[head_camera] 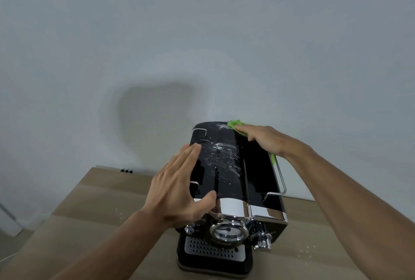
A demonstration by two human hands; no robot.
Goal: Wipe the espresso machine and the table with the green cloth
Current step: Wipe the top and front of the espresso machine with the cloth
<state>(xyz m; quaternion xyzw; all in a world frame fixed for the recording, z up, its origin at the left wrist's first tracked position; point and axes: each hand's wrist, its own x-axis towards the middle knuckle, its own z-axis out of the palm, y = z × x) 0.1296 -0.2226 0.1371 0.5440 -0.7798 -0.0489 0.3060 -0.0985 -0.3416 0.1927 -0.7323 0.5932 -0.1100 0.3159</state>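
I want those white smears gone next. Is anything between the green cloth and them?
Nothing visible. The green cloth, under the right hand, lies at the far right of the espresso machine top, with the white smears just beside it. The left hand rests on the left side, beyond them.

Can't see most of the green cloth [235, 124], buried under the right hand [267, 139] with just a crumpled corner and a thin sliver further back poking out. Can't see the left part of the espresso machine [226, 167] top either, covered by the left hand [179, 187]. No telling about its back and far sides. Can't read the gauge [226, 233], way too blurry. Loses both forearms [336, 190] off the bottom and right edges, and the table [89, 201] off the bottom too. Can't identify the tiny dark bits [126, 170] at the table's back edge, or the white specks [305, 252].
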